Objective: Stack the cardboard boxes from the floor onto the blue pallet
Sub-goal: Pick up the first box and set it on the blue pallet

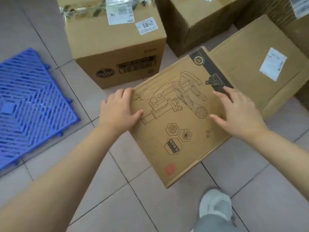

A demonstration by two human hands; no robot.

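Note:
A flat cardboard box with a line drawing (182, 131) lies on the tiled floor in the middle of the view. My left hand (118, 109) holds its left edge, thumb on top and fingers curled over the far corner. My right hand (237, 113) is spread over the box's right side with fingers apart; I cannot tell whether it touches. The blue pallet (30, 101), a slatted plastic grid with nothing on it, lies on the floor at the far left, apart from the box.
A taller taped box with labels (115, 47) stands just behind the printed one. Another flat box with a white label (250, 72) lies to the right, with more boxes (192, 22) behind. My grey shoe (215, 203) is near the box's front corner.

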